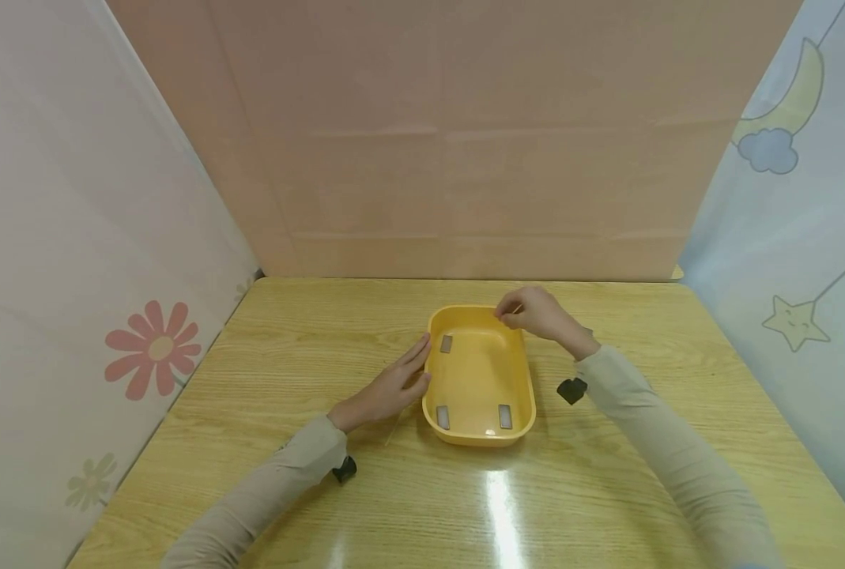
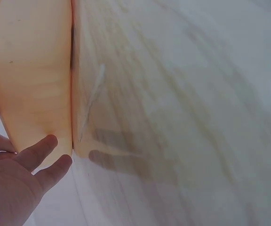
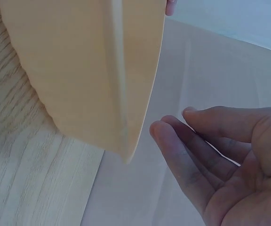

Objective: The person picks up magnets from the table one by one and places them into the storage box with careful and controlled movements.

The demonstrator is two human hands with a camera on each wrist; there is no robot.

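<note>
While left hand point(image 1: 386, 391) steadies yellow tray point(image 1: 480, 431), right hand point(image 1: 539, 314) hovering

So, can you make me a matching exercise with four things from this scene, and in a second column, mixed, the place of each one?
Things:
1. left hand
2. right hand
3. grey pads
4. red flower

Places:
a. inside the yellow tray
b. on the left wall panel
c. at the tray's far right corner
d. straight fingers against the tray's left side

Pairs: 1-d, 2-c, 3-a, 4-b
</note>
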